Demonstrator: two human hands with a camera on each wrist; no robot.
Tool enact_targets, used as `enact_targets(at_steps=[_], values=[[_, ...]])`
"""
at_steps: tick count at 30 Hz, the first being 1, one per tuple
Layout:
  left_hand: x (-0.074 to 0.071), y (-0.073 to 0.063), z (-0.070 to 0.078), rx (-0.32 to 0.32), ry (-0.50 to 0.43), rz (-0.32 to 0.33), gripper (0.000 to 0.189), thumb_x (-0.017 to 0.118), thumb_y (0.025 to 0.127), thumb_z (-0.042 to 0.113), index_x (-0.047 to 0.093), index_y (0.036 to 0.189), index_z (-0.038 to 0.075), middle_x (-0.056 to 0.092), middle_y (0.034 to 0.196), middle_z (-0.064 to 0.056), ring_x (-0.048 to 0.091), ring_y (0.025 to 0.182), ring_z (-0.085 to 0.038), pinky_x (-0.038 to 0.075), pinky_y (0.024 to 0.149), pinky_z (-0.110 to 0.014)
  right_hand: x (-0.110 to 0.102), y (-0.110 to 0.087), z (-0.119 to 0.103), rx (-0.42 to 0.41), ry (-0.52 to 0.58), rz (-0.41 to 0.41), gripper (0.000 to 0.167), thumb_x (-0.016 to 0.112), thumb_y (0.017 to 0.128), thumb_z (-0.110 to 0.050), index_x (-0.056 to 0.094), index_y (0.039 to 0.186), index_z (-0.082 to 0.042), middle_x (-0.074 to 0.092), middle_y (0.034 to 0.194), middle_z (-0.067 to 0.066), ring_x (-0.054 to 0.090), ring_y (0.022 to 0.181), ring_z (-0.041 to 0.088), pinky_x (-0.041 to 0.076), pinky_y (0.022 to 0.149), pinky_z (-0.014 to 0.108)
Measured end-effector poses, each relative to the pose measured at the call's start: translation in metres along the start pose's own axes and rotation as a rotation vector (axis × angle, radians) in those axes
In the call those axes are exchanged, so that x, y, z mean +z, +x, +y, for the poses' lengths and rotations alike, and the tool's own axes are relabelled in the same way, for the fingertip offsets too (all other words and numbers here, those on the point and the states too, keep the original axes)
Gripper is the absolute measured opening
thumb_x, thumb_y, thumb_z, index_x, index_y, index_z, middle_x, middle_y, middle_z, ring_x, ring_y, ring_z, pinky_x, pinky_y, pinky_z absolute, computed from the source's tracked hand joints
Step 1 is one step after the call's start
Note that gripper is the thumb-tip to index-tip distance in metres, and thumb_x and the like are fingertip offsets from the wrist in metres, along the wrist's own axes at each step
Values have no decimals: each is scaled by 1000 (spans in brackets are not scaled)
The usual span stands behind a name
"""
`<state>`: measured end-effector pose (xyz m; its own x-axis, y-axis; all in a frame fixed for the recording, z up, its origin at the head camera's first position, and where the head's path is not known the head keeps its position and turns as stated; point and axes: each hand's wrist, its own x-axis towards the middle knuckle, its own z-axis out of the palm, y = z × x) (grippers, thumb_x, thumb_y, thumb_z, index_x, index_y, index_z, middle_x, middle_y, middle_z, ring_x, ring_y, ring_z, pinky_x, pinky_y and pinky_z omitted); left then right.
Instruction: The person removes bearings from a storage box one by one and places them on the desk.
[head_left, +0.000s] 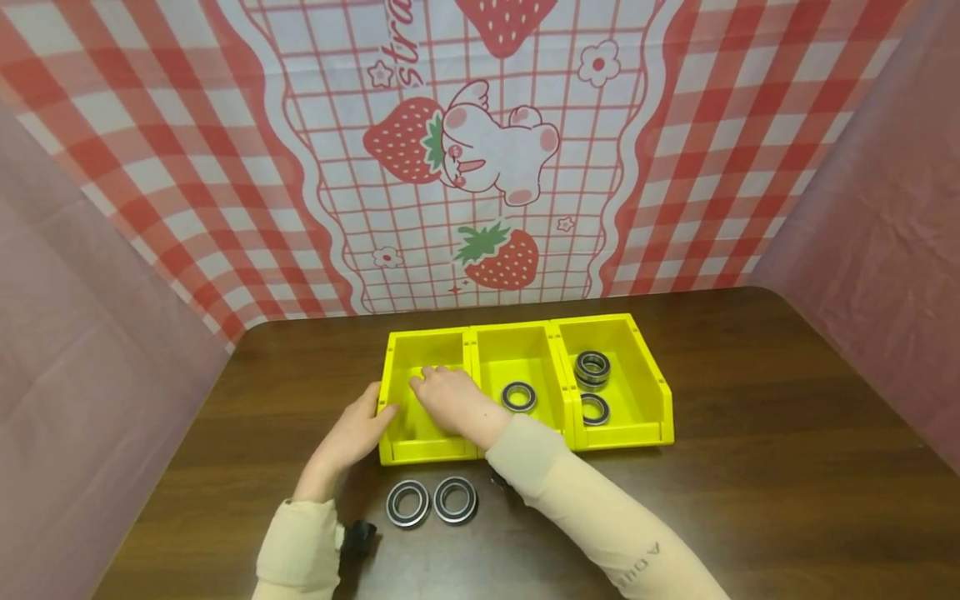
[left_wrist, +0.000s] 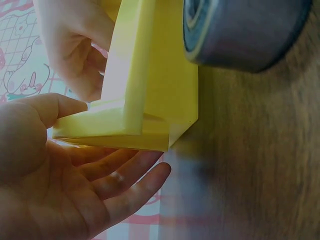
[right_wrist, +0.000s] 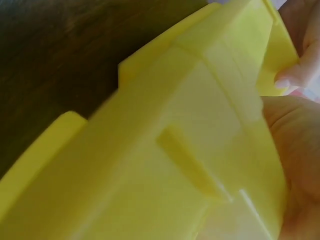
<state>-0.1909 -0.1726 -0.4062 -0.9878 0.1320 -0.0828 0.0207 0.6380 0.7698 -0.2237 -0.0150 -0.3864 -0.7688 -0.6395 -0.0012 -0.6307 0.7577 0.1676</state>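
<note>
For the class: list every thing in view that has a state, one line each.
Left hand: gripping left bin
Right hand: inside left bin, grasp unclear
Left bin: upright, open-topped
Middle bin: upright, one bearing inside
Right bin: upright, three bearings visible
Front bearings: flat on table, side by side

Just left of centre in the head view, the right hand (head_left: 450,402) dips into the left yellow bin (head_left: 427,451); its fingertips are partly hidden, so whether they hold anything cannot be told. Most fingers of the left hand (head_left: 352,432) are out of sight. The bottom edge cuts the right sleeve (head_left: 600,508). At upper right of the left wrist view, a blurred bearing (left_wrist: 250,35) is cropped by the top edge.
</note>
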Motion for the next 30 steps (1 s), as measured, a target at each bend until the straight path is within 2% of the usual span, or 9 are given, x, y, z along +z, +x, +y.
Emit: enact_targets(at_steps=[8,17,25,30], values=[[2,0,-2,5,-13,18,39,47,92,17,40,127,0,57,110,-18,56,90,-23,47,78,-37,3,6,1,47,-91,-67,38,52,90,-22,51,128,-17,56,123,5,56,106,19,46,87,35],[8,-1,-6,11,27,40,38,47,92,17,42,124,-1,58,106,-17,56,87,-22,47,76,-37,14,9,-5,71,-114,-125,45,54,88,-28,47,132,-21,52,126,5,52,110,23,46,86,36],[5,-1,-5,11,39,42,39,46,92,15,40,125,-3,57,107,-18,56,88,-23,47,77,-38,13,12,-9,81,-207,-193,49,49,90,-33,38,138,-28,46,133,5,50,113,23,41,93,35],[4,0,-2,18,31,38,38,45,92,15,39,125,-3,57,106,-17,55,87,-22,47,76,-37,11,13,-9,91,-265,-231,50,46,91,-37,34,140,-32,44,136,6,52,109,19,42,88,32]])
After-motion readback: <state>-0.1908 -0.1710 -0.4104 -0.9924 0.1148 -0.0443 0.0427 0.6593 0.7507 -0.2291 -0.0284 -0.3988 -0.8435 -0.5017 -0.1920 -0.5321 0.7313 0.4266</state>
